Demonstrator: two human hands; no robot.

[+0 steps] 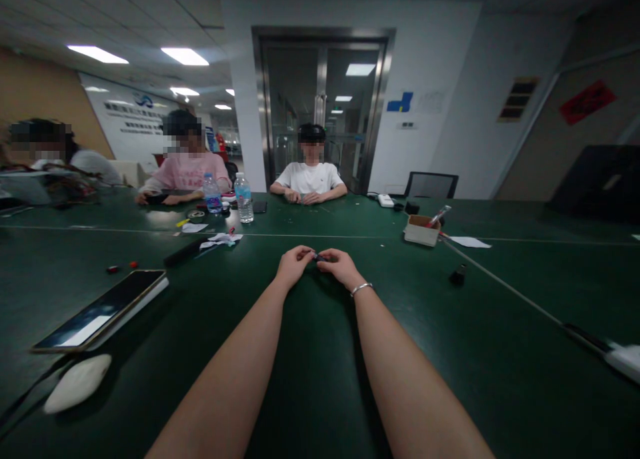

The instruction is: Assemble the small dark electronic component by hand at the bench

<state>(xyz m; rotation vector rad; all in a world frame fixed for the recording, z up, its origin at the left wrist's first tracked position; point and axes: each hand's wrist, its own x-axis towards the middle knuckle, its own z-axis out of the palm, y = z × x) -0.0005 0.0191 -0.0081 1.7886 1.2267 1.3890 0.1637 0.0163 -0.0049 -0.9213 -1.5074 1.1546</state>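
Both my arms reach forward over the dark green table (320, 352), with the hands close together near its middle. A small dark object (318, 257) sits between them, too small to name. My left hand (294, 265) pinches its left end with thumb and forefinger. On the other side, my right hand (341, 267) has its fingers closed on the right end. A silver bracelet (361, 289) circles my right wrist.
To the left lie a phone (107, 312) on a white box and a pale mouse-shaped thing (79, 383). Two water bottles (244, 199) stand farther back. An open carton (421, 233) and a black clip-like object (457, 275) are at right. Several people sit around the table.
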